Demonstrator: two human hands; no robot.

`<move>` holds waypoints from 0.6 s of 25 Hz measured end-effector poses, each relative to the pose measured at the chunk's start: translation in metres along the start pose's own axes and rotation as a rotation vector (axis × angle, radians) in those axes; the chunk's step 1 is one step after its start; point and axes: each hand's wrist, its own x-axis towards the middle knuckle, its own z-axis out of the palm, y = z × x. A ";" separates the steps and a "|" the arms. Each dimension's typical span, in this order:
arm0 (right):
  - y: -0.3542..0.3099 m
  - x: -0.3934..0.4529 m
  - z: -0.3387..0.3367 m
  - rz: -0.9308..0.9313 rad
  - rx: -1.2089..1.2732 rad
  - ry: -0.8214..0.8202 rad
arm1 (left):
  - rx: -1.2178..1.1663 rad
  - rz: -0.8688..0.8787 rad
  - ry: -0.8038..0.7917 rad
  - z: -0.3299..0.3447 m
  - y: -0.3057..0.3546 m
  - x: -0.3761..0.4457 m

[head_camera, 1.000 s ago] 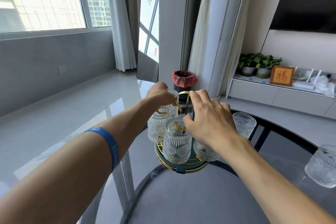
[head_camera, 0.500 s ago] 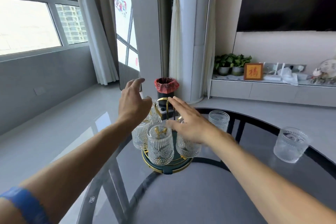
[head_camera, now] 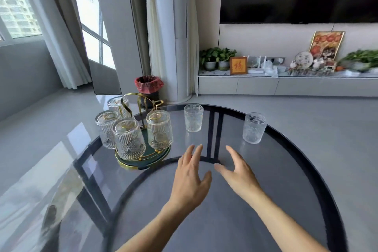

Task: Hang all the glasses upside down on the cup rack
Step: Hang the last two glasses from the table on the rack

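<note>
The cup rack (head_camera: 141,161), a round green tray with gold arms, stands at the left of the glass table. Several ribbed glasses hang upside down on it, the nearest one (head_camera: 128,139) in front and another (head_camera: 160,130) at its right. Two more glasses stand upright on the table: one (head_camera: 193,117) just right of the rack, one (head_camera: 254,128) further right. My left hand (head_camera: 190,178) and my right hand (head_camera: 238,172) hover over the table in front of the upright glasses, both with fingers apart and holding nothing.
The round dark glass table (head_camera: 225,221) has a curved edge at the right and far side. Beyond it stand a bin with a red liner (head_camera: 149,85) and a low cabinet (head_camera: 286,86) with plants and ornaments. A white column (head_camera: 169,32) rises behind the rack.
Both hands have let go of the rack and drawn back to the right, toward the middle of the table. The view has swung right, so the rack now lies at the left.
</note>
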 end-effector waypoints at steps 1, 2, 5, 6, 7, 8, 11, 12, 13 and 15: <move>0.014 -0.002 -0.004 0.048 0.001 0.028 | 0.104 -0.044 -0.103 0.020 -0.010 -0.002; 0.026 -0.002 -0.010 0.084 0.010 0.053 | 0.234 -0.068 -0.193 0.033 -0.020 0.000; 0.051 0.012 -0.026 0.145 0.130 0.116 | 0.504 -0.017 -0.360 0.048 -0.041 0.018; 0.054 0.020 -0.031 0.152 0.211 0.141 | 0.538 0.005 -0.361 0.048 -0.045 0.025; 0.058 0.030 -0.034 0.159 0.287 0.170 | 0.565 0.028 -0.355 0.050 -0.048 0.030; 0.061 0.041 -0.035 0.164 0.345 0.210 | 0.588 0.047 -0.348 0.052 -0.050 0.032; 0.067 0.078 -0.037 0.175 0.365 0.449 | 0.601 0.084 -0.306 0.057 -0.056 0.037; 0.068 0.091 -0.037 0.180 0.345 0.519 | 0.597 0.084 -0.296 0.057 -0.057 0.038; 0.069 0.103 -0.037 0.183 0.329 0.565 | 0.595 0.083 -0.290 0.057 -0.058 0.038; 0.071 0.125 -0.038 0.183 0.299 0.571 | 0.594 0.073 -0.275 0.057 -0.057 0.036</move>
